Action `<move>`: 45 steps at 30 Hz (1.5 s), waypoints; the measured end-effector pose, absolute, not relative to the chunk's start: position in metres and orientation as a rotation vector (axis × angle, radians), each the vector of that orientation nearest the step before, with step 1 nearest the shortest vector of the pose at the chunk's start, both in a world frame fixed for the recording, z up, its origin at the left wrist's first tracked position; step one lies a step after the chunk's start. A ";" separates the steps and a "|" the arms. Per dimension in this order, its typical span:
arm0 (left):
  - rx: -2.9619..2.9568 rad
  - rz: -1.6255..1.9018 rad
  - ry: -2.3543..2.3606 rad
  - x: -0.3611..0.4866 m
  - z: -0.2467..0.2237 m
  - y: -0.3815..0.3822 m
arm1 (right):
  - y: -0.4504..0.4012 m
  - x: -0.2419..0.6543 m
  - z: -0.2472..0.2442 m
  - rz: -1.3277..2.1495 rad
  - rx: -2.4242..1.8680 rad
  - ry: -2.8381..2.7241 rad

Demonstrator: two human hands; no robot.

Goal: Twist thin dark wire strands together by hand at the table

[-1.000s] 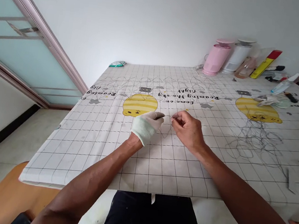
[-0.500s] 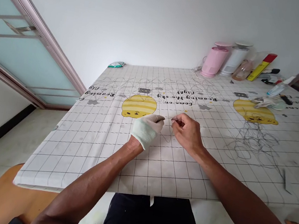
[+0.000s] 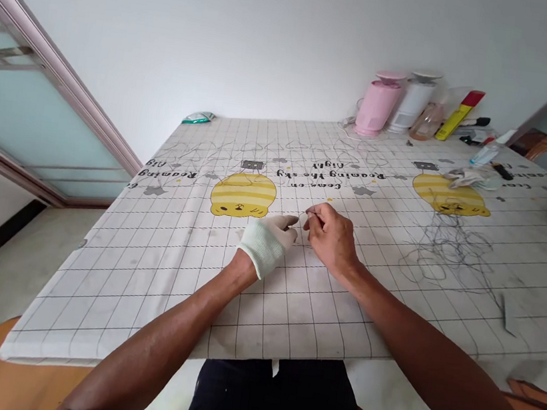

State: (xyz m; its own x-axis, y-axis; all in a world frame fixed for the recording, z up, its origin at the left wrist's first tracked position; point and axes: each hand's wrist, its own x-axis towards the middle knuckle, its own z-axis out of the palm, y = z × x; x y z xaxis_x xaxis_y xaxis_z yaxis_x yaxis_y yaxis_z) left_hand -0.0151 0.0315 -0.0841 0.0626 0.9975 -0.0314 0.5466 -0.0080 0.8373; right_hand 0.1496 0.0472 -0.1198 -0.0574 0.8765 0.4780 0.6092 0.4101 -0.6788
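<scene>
My left hand (image 3: 272, 237) wears a whitish glove with a pale green cuff and dark fingertips. Its thumb and forefinger are slightly apart, and I see nothing between them. Close to its right, my bare right hand (image 3: 328, 236) is closed in a pinch; whatever its fingertips hold is too small to make out. Both hands are just above the white checked tablecloth (image 3: 291, 301), below the printed lettering. A loose tangle of thin dark thread (image 3: 449, 248) lies on the cloth to the right, with a small grey flat piece (image 3: 509, 315) at its lower end.
Along the wall stand a pink cylinder (image 3: 378, 104), a white cylinder (image 3: 412, 103), a bottle (image 3: 426, 122) and a yellow-red can (image 3: 460, 116). A crumpled glove (image 3: 476, 178) lies before a spray bottle (image 3: 492, 150). A green packet (image 3: 198, 118) is at the back left.
The view has shifted to the right. My left thumb and forefinger have parted a little, while my right hand stays pinched beside them.
</scene>
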 end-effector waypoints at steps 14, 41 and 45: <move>1.902 0.641 1.572 -0.005 -0.097 0.029 | 0.055 0.145 -0.127 0.112 -1.334 -1.918; 2.116 0.406 1.769 -0.010 -0.100 0.042 | 0.044 0.139 -0.124 0.290 -1.250 -1.870; 2.172 0.467 1.718 -0.015 -0.106 0.048 | 0.044 0.139 -0.124 0.327 -1.276 -1.857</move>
State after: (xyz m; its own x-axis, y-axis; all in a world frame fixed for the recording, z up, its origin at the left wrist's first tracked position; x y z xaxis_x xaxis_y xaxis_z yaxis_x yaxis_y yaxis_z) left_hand -0.0147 0.0484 -0.1056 0.2185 0.9746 0.0498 0.8657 -0.2171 0.4510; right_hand 0.1389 0.0444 -0.1244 -0.1310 0.8631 0.4877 0.6446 0.4479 -0.6195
